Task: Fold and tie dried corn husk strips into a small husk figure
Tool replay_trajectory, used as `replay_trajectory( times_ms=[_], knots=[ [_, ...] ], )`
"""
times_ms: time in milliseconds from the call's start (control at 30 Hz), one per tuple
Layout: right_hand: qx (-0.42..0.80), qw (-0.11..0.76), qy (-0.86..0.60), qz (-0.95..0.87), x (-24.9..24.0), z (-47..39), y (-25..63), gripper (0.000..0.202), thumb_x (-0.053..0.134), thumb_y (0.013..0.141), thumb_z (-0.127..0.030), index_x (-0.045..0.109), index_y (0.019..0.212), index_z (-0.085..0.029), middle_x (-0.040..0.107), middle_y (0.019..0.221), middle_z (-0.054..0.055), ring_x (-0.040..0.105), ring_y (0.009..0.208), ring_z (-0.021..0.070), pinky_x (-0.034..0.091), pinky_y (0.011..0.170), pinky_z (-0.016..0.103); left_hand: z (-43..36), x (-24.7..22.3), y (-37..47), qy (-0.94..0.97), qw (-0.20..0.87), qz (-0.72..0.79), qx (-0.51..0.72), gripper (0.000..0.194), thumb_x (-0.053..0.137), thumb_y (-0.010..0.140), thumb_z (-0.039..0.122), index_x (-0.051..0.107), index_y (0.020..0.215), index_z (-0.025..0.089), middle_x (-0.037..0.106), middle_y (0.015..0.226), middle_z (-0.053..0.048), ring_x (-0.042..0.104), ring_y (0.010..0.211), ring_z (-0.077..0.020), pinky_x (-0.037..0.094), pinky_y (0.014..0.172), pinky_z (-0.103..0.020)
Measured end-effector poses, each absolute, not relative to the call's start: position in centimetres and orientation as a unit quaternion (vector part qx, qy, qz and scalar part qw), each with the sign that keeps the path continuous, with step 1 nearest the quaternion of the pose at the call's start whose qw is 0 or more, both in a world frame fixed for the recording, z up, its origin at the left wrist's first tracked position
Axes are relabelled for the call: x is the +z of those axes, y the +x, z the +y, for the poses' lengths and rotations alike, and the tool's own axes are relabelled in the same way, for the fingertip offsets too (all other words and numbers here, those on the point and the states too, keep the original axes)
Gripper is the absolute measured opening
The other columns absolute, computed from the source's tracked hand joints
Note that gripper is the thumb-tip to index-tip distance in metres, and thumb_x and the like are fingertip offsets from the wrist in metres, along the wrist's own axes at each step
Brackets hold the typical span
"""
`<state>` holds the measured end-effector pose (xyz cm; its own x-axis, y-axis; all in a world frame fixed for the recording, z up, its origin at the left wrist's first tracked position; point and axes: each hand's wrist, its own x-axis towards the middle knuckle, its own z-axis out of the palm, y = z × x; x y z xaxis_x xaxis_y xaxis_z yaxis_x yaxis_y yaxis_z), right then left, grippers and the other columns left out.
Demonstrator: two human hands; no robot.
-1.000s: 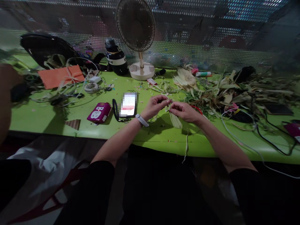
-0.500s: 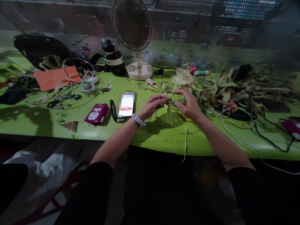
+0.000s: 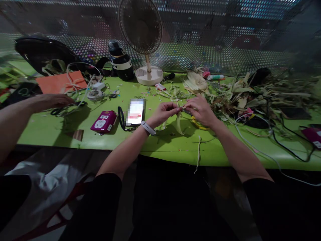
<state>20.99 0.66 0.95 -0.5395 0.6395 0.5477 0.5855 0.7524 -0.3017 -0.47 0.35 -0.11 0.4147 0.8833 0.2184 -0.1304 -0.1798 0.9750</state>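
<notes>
My left hand (image 3: 165,112), with a pale watch band at the wrist, is closed in a pinch on a strip of corn husk (image 3: 179,124) that hangs below the fingertips. My right hand (image 3: 199,108) is closed at the same spot, its fingertips meeting the left ones on the upper end of the husk. A dark grey edge shows under the right fingers; what it belongs to is unclear. Below the right palm is a yellow looped thing (image 3: 200,126), partly hidden, like a scissors handle. A thin twisted husk strand (image 3: 199,154) hangs over the table's front edge.
Left of my hands are a phone (image 3: 135,112) and a purple power socket (image 3: 103,122). Another person's hand (image 3: 56,100) is over dark scissors (image 3: 57,111). A fan (image 3: 149,75) and a bottle (image 3: 121,63) stand behind. Dried husks (image 3: 233,97) and cables (image 3: 265,152) lie right.
My right fingers, spread apart before, have closed in against my left fingertips. The hanging husk looks narrower. Another person's arm has come in from the left, over the dark scissors.
</notes>
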Motion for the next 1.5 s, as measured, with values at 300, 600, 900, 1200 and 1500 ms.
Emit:
replay_trajectory(
  times_ms=[300, 600, 900, 1200, 1500],
  knots=[
    [-0.056, 0.32, -0.368, -0.871, 1.0, 0.5, 20.8, 0.022, 0.05, 0.099, -0.031, 0.071, 0.092, -0.026, 0.075, 0.092, 0.004, 0.065, 0.093, 0.0239, 0.032, 0.109, 0.051, 0.6, -0.2, -0.6, 0.68, 0.519, 0.318, 0.409, 0.038, 0.081, 0.072, 0.048, 0.065, 0.068, 0.014, 0.056, 0.06, 0.0, 0.048, 0.059, -0.0085, 0.036, 0.055, -0.023],
    [-0.051, 0.345, -0.352, -0.868, 1.2, 0.7, 21.1, 0.02, 0.05, 0.096, -0.029, 0.068, 0.1, -0.021, 0.073, 0.094, 0.01, 0.064, 0.091, 0.0258, 0.047, 0.085, 0.041, 0.2, 0.2, -0.5, 0.583, 0.61, 0.329, 0.425, 0.037, 0.079, 0.072, 0.05, 0.071, 0.078, 0.015, 0.067, 0.074, -0.002, 0.052, 0.063, -0.0068, 0.04, 0.059, -0.02],
    [0.078, 0.29, -0.419, -0.857, 1.4, -2.1, 19.0, 0.025, 0.055, 0.089, -0.038, 0.059, 0.072, -0.02, 0.064, 0.07, 0.004, 0.054, 0.064, 0.0182, 0.039, 0.063, 0.032, 0.3, -0.1, -0.4, 0.551, 0.606, 0.298, 0.49, 0.028, 0.084, 0.07, 0.036, 0.067, 0.077, 0.015, 0.063, 0.074, 0.002, 0.055, 0.067, -0.0064, 0.043, 0.066, -0.022],
    [0.149, 0.223, -0.341, -0.901, 0.2, -1.4, 18.5, 0.018, 0.054, 0.086, -0.025, 0.059, 0.07, -0.019, 0.06, 0.065, 0.001, 0.048, 0.061, 0.0137, 0.034, 0.061, 0.028, 0.2, -0.6, 0.1, 0.604, 0.529, 0.319, 0.504, 0.031, 0.082, 0.07, 0.041, 0.068, 0.077, 0.014, 0.066, 0.077, -0.001, 0.057, 0.074, -0.0098, 0.045, 0.073, -0.026],
    [0.056, 0.417, -0.414, -0.807, 2.6, -1.3, 20.3, 0.027, 0.053, 0.094, -0.043, 0.07, 0.098, -0.023, 0.072, 0.102, 0.01, 0.062, 0.1, 0.0268, 0.046, 0.089, 0.043, 0.1, -0.3, -0.3, 0.646, 0.576, 0.286, 0.412, 0.038, 0.083, 0.068, 0.047, 0.069, 0.081, 0.014, 0.068, 0.08, -0.003, 0.059, 0.076, -0.0111, 0.048, 0.076, -0.027]
  ],
)
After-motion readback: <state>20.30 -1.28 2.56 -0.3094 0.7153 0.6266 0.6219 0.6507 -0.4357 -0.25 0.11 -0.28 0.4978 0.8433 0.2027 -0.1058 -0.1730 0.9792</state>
